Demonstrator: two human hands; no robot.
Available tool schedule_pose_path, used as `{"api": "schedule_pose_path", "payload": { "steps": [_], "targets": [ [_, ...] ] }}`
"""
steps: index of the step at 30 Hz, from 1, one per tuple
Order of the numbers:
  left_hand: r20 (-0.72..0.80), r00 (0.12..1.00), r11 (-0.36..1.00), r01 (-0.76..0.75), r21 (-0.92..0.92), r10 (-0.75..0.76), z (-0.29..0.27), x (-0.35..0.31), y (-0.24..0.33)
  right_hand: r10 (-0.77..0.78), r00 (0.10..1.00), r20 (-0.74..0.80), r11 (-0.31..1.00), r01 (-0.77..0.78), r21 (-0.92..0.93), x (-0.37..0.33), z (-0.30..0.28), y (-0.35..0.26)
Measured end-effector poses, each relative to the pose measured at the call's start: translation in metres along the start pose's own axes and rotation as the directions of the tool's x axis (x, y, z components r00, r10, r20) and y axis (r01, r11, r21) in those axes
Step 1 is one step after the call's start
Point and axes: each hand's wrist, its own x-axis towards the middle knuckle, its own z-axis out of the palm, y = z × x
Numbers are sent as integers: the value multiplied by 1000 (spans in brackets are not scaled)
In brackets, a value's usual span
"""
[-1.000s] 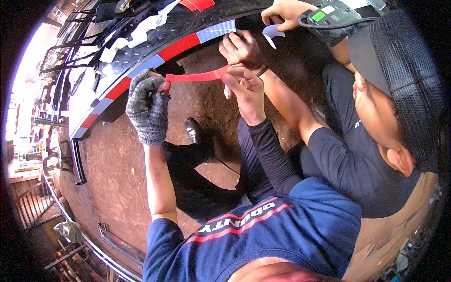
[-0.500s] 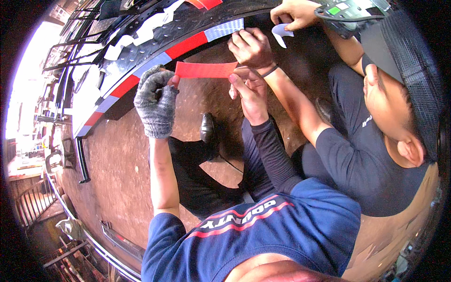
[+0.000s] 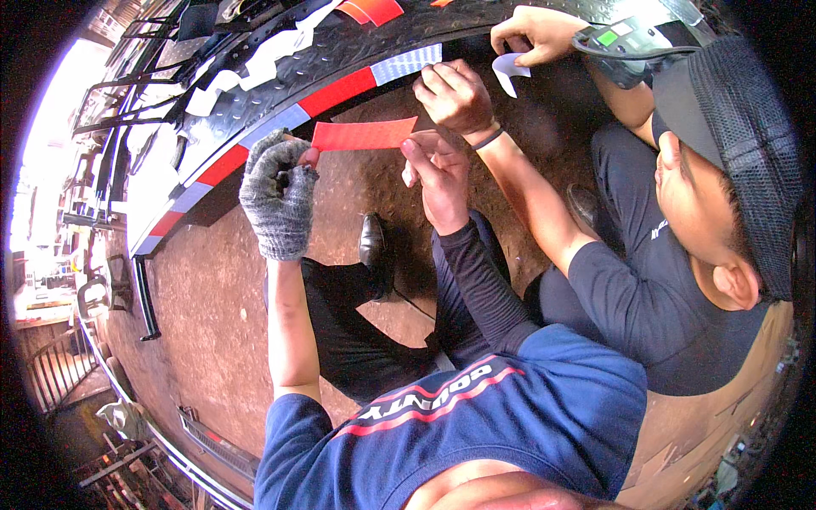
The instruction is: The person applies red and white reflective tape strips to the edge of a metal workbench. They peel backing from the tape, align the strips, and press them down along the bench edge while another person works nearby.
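Note:
A short red strip of reflective tape (image 3: 364, 134) is stretched between my two hands, held by its ends. My left hand (image 3: 279, 197), in a grey knitted glove with bare fingertips, pinches the left end. The bare right hand (image 3: 439, 177), below a dark sleeve, grips the right end between thumb and fingers. Just beyond the strip runs a dark metal edge carrying alternating red and white reflective tape (image 3: 338, 92). The strip hangs apart from that edge. At the right, a co-worker's hand (image 3: 457, 95) touches the end of the white section.
The co-worker's other hand (image 3: 537, 36) holds a curled white backing piece (image 3: 510, 73). Crumpled white backing strips (image 3: 259, 61) and red tape pieces (image 3: 371, 10) lie on the black textured plate (image 3: 340, 47). A co-worker in a cap (image 3: 714, 153) crouches close on my right.
Both my hands have shifted slightly left and down with the red strip, which now tilts a little upward to the right. The co-worker's hands have stayed nearly in place.

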Motion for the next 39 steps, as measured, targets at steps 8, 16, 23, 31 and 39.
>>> {"api": "schedule_pose_path", "payload": {
  "steps": [8, 16, 23, 31, 39],
  "targets": [
    [27, 1000, 1000, 10, 25, -10, -4, 0, -6, 22, 1000, -13, 1000, -22, 12, 3, 1, 3],
    [20, 1000, 998, -9, 55, 8, -5, 8, -12, 60, 998, -3, 998, -60, 12, 5, 2, 12],
    [14, 1000, 999, 0, 44, 0, -2, 13, -7, 45, 998, -41, 999, -45, 4, 6, 6, 14],
    [42, 998, 999, -46, 4, 45, -8, 16, -10, 95, 995, -16, 995, -95, -15, -1, 9, 27],
    [37, 999, 999, -17, 38, 16, -12, 14, -10, 85, 995, 45, 996, -84, -24, -11, 14, 29]
  ]
}}
